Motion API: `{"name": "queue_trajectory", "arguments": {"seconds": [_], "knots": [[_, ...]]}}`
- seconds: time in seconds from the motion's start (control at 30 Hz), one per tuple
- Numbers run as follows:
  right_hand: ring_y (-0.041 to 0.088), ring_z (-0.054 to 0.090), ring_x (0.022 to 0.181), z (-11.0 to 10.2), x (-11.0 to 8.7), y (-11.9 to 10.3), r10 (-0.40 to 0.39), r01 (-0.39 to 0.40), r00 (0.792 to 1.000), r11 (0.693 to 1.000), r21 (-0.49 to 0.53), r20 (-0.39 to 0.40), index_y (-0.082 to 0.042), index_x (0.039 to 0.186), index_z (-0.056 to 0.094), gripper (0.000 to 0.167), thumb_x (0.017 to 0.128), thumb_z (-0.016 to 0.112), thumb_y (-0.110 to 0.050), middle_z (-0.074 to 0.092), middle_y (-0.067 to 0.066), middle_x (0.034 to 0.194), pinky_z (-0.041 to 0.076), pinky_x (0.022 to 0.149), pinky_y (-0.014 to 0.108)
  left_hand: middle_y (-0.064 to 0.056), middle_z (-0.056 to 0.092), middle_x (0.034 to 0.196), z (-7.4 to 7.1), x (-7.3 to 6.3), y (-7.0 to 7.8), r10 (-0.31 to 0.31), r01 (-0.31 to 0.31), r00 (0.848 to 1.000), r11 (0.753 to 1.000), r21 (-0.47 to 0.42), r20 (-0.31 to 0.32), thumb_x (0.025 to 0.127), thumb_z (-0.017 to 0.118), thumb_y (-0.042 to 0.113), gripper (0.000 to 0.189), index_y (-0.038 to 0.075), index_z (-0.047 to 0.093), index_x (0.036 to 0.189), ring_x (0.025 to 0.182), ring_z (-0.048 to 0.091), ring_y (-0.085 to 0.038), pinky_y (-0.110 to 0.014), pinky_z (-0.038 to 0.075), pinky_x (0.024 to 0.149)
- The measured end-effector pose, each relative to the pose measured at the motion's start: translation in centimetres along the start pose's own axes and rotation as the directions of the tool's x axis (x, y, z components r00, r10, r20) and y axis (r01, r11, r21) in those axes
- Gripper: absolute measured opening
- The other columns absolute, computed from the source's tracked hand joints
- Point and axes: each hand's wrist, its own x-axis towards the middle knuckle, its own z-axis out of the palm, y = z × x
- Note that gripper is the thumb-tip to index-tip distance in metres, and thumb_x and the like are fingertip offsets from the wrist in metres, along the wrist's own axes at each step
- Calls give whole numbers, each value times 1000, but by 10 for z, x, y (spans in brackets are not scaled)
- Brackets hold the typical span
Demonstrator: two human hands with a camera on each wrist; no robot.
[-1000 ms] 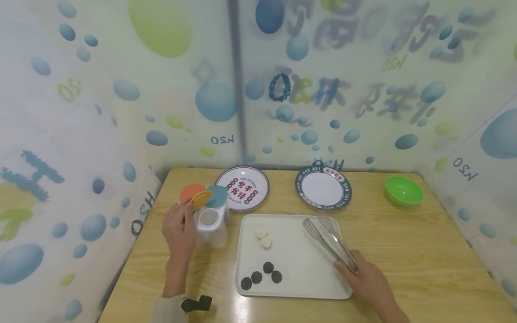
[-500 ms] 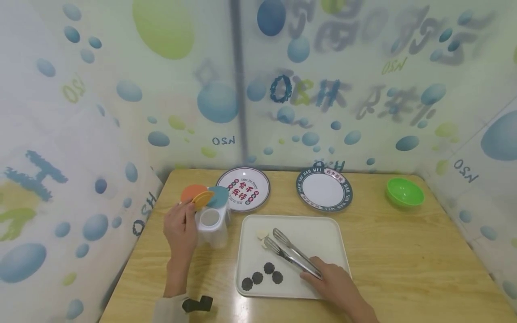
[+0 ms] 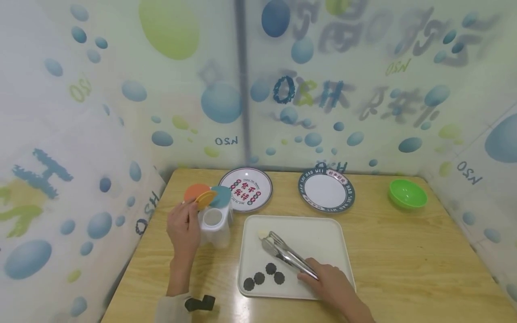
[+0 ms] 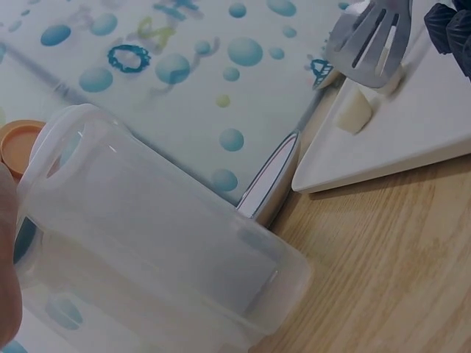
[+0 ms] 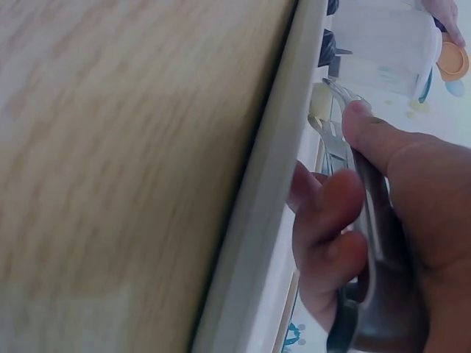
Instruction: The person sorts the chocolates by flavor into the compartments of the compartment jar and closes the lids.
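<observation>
A pale beige sleeve [image 3: 173,309] ends short of the left hand [image 3: 183,228], a black strap [image 3: 193,305] with a small, blocky black end [image 3: 208,302] juts from the cuff's inner side, and the right hand [image 3: 332,281], like the left, is bare.

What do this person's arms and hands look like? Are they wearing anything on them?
Both the left hand and right hand are ungloved. A pale beige sleeve covers the left forearm, with a black band ending in a blocky piece. No sleeve shows on the right.
</observation>
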Motion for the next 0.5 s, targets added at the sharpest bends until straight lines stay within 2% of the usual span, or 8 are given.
{"name": "queue_trajectory", "arguments": {"seconds": [0.3, 0.5], "knots": [[2, 39, 56, -15, 4, -9, -34, 34, 999, 999, 27, -23, -27, 108, 63, 28, 94, 61, -51, 41, -17, 64, 32, 53, 22, -22, 75, 97, 2, 0, -1, 23, -23, 1000, 1000, -16, -16, 92, 64, 1, 38, 0, 49, 57, 94, 70, -42, -57, 47, 92], [0, 42, 58, -23, 16, -21, -70, 73, 996, 996, 46, -48, -28, 111, 62, 26, 95, 61, -49, 45, -19, 66, 35, 56, 20, -22, 75, 97, 1, 0, 0, 18, -18, 1000, 1000, -11, -22, 92, 63, 2, 39, 0, 48, 57, 94, 70, -42, -56, 47, 92]]}}
